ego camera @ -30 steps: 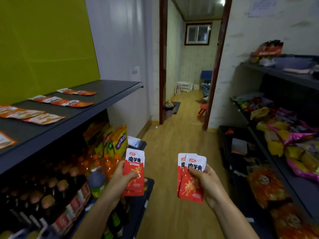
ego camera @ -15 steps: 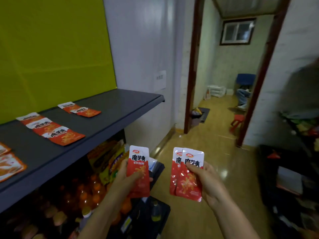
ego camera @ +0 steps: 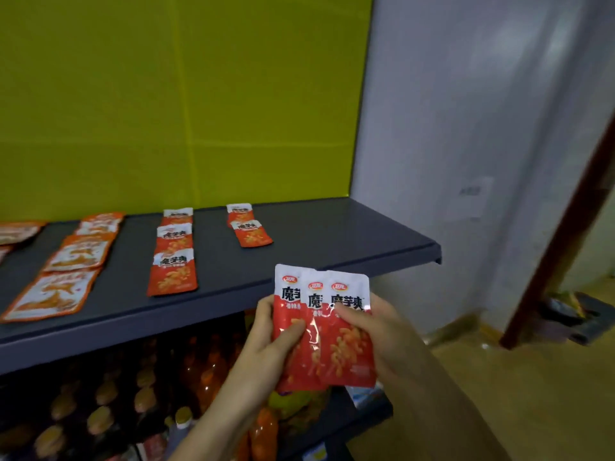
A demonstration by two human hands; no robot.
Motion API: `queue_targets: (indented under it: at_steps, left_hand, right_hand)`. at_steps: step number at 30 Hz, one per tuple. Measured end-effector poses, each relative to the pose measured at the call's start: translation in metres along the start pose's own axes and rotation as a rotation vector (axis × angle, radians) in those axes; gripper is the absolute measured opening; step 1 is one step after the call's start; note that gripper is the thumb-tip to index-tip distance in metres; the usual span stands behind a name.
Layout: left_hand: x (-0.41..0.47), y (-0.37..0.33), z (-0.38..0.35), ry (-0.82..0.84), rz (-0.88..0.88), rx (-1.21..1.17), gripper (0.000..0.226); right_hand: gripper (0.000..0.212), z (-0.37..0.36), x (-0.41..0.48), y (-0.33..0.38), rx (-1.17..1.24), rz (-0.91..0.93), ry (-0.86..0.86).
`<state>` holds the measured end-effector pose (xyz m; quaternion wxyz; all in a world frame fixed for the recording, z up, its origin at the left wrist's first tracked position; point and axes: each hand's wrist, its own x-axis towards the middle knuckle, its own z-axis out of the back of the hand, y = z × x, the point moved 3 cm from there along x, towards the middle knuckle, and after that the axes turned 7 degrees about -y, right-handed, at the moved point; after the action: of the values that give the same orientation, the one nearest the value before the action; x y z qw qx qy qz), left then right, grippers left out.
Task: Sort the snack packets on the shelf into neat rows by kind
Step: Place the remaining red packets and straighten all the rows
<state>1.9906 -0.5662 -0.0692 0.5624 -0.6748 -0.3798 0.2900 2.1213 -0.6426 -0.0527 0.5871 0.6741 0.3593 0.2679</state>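
1. Half a second earlier your hands were apart, the left with one packet and the right with two. In this moment the three red packets were joined in one overlapping fan, upright, in the air just in front of the shelf edge.
2. Your left hand gripped the fan at its left side, thumb on the front. Your right hand gripped the right side in the same way.
3. Your head had turned to the shelf, so the doorway that was in the middle before stood only at the right border.
4. The other fingers of both hands were hidden behind the packets.
5. The orange-white packets at the left were blurred, their print was not readable, and the farthest ones were cut by the picture edge.
6. The bottles under the shelf were dark and hard to make out. A grey thing at the foot of the door frame was too blurred to name.
7. On the dark grey shelf lay a column of three red packets, overlapping front to back. To the right of it, apart, lay a pair of the same kind.
8. Behind the shelf was a yellow-green wall, beside it a pale wall, and a wooden floor at the lower right.
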Motion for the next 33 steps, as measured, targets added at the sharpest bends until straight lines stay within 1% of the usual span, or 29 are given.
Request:
queue_targets:
  at_steps: [5, 8, 12, 14, 16, 19, 21, 25, 28, 30, 33]
  left_hand:
    - [0.011, -0.022, 0.007, -0.171, -0.131, 0.014, 0.032]
    - [0.019, -0.038, 0.017, -0.281, -0.195, 0.009, 0.03]
    - [0.032, -0.06, 0.043, -0.455, -0.304, 0.068, 0.029]
    - [0.04, -0.071, 0.062, -0.543, -0.333, 0.101, 0.033]
    - [0.049, -0.081, 0.08, -0.59, -0.341, 0.113, 0.032]
    - [0.062, -0.089, 0.095, -0.604, -0.33, 0.113, 0.024]
    - [0.07, -0.092, 0.1, -0.611, -0.324, 0.114, 0.023]
    - [0.084, -0.097, 0.106, -0.597, -0.301, 0.113, 0.03]
    - [0.094, -0.098, 0.107, -0.576, -0.288, 0.12, 0.027]
    - [0.099, -0.099, 0.104, -0.555, -0.269, 0.125, 0.025]
    - [0.107, -0.1, 0.099, -0.529, -0.244, 0.132, 0.027]
  right_hand:
    - [0.024, -0.028, 0.041, 0.017, -0.028, 0.008, 0.207]
    - [0.02, -0.054, 0.057, 0.028, -0.125, 0.102, 0.285]
    - [0.019, -0.079, 0.089, 0.041, -0.19, 0.182, 0.288]
    - [0.023, -0.083, 0.111, 0.046, -0.245, 0.165, 0.255]
    - [0.03, -0.088, 0.133, 0.044, -0.358, 0.12, 0.217]
    - [0.034, -0.1, 0.154, 0.034, -0.636, 0.164, 0.195]
    - [0.037, -0.106, 0.161, 0.029, -0.769, 0.208, 0.159]
    - [0.032, -0.108, 0.168, 0.027, -0.941, 0.31, 0.073]
    - [0.029, -0.107, 0.17, 0.027, -1.07, 0.36, 0.043]
    - [0.031, -0.105, 0.172, 0.028, -1.14, 0.373, 0.033]
    - [0.04, -0.104, 0.178, 0.029, -1.228, 0.395, 0.033]
